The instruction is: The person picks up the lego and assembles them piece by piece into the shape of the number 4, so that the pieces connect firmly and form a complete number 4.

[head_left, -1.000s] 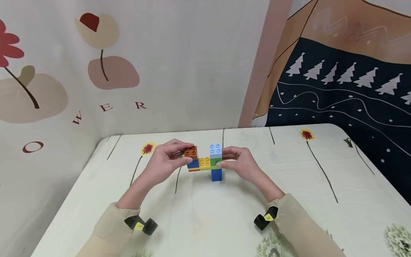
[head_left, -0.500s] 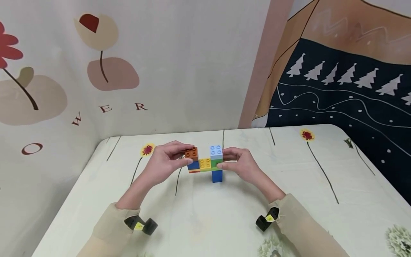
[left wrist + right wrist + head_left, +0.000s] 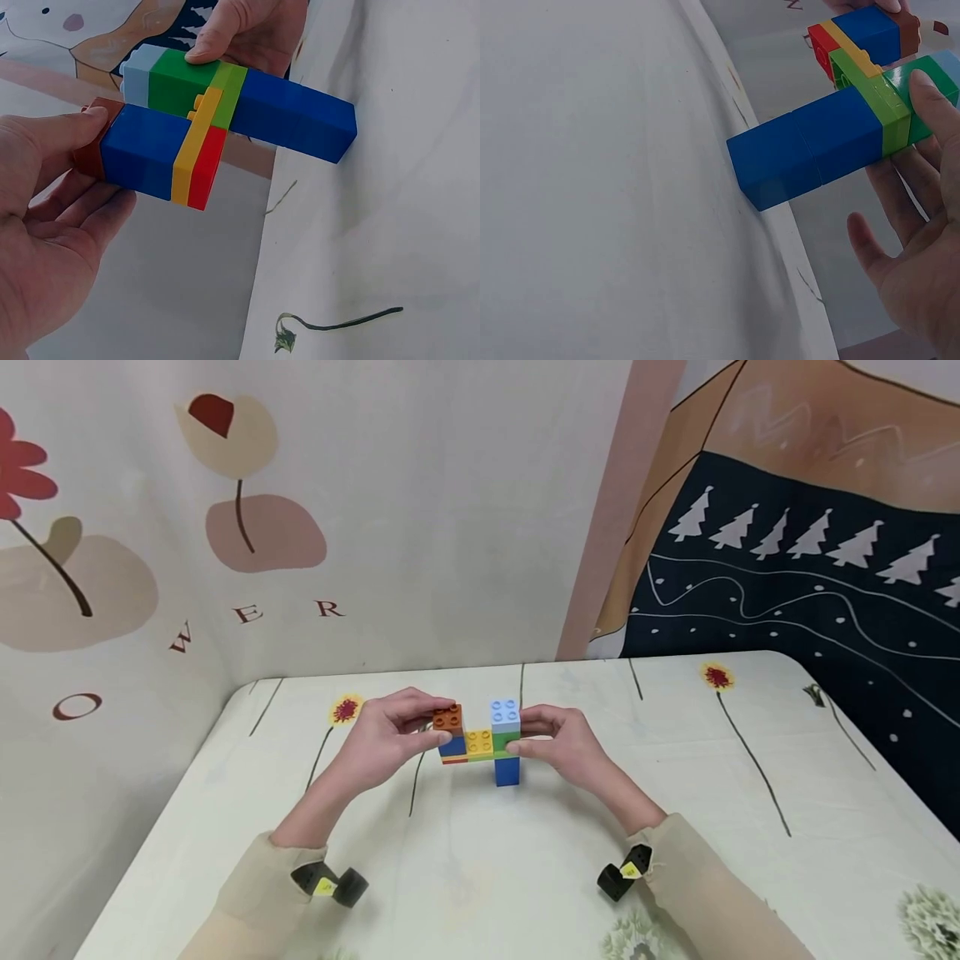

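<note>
A structure of joined toy building bricks stands upright on the table on its two stacked blue bricks [image 3: 806, 148]. Above these come a thin lime brick [image 3: 229, 95], a green brick [image 3: 184, 69] and a light blue brick [image 3: 505, 715]. A thin yellow brick [image 3: 478, 742] reaches left, with a thin red brick [image 3: 206, 166] beneath its end and a blue brick [image 3: 145, 150] topped by a brown brick [image 3: 447, 718] above. My left hand [image 3: 386, 737] pinches the brown brick between thumb and fingers. My right hand [image 3: 564, 745] holds the green brick, thumb on its near face.
The table [image 3: 465, 860] wears a pale cloth printed with flowers. Behind it hangs a light curtain [image 3: 420, 527] with flower shapes, and a dark tree-patterned cloth [image 3: 787, 585] at the right. Each wrist carries a small black camera [image 3: 349, 887].
Both hands keep their hold on the bricks. Everything sits slightly lower in the head view than a second ago, and the structure is otherwise the same.
</note>
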The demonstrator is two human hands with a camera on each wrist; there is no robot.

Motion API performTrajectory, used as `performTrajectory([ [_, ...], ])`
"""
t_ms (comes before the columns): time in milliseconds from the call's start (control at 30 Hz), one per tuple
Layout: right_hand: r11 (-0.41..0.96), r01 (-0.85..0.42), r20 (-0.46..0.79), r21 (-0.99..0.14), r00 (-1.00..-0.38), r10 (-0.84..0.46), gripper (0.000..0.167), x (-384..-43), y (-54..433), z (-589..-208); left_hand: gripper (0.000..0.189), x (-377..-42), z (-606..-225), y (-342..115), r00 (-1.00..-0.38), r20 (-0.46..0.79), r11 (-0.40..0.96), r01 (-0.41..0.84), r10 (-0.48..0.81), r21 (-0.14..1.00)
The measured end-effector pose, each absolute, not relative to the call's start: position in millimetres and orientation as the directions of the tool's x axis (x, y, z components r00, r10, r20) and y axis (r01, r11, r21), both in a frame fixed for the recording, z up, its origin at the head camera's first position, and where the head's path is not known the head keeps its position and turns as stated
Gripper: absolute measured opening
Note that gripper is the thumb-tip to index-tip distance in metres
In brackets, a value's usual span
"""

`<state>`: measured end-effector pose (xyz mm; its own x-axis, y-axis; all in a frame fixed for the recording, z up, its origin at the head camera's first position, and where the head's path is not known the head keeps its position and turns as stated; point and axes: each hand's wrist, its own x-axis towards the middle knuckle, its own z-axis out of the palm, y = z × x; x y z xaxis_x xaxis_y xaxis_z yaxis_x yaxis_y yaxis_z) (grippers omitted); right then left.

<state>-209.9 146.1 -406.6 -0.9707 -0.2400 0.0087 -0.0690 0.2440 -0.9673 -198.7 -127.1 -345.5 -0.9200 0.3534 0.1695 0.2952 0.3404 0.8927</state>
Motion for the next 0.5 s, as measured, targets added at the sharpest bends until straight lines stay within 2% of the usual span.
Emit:
performTrajectory([
  [500,0.230,-0.081,0.021,-0.970,-0.968,-0.249,0.043,-210.6,147.5,-408.4,0.038,-199.9,-340.8,-126.2,-0.913,0.151,0.365,0.297,0.378,0.882],
])
